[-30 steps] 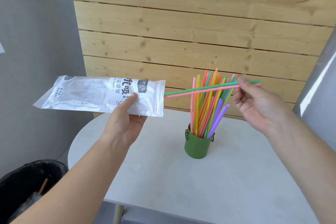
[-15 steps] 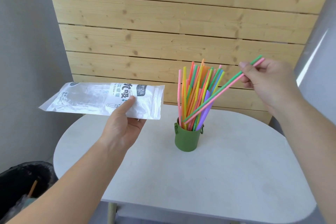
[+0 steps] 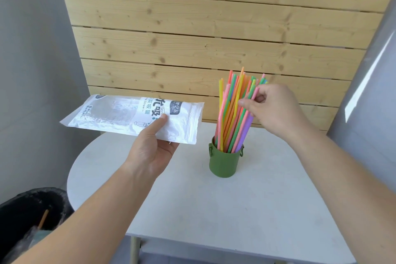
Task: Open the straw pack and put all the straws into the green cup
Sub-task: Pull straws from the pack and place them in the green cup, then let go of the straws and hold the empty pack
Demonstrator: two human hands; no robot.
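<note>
pinching a pink and a green straw near their upper ends, the right hand sits against the right side of the straws bunched in the green cup; thumb and forefinger are closed on those two while the other fingers curl loosely behind. the bundle's long axis runs almost upright, leaning a little to the right, with the lower ends down inside the cup and the tops fanning out above the hand. the cup stands on the white bench, below and slightly left of the right hand, so the held straws lie in line with the rest, and letting go looks like all they need to settle. the left hand is well to the left of the cup, thumb on top and fingers underneath the straw pack, which it holds flat with its long axis lying left to right and one end pointing toward the cup. the pack looks see-through and flat, and no coloured straw shows inside it, so the task seems close to finished. a black-lined bin sits on the floor at lower left, nearer the left hand.
</note>
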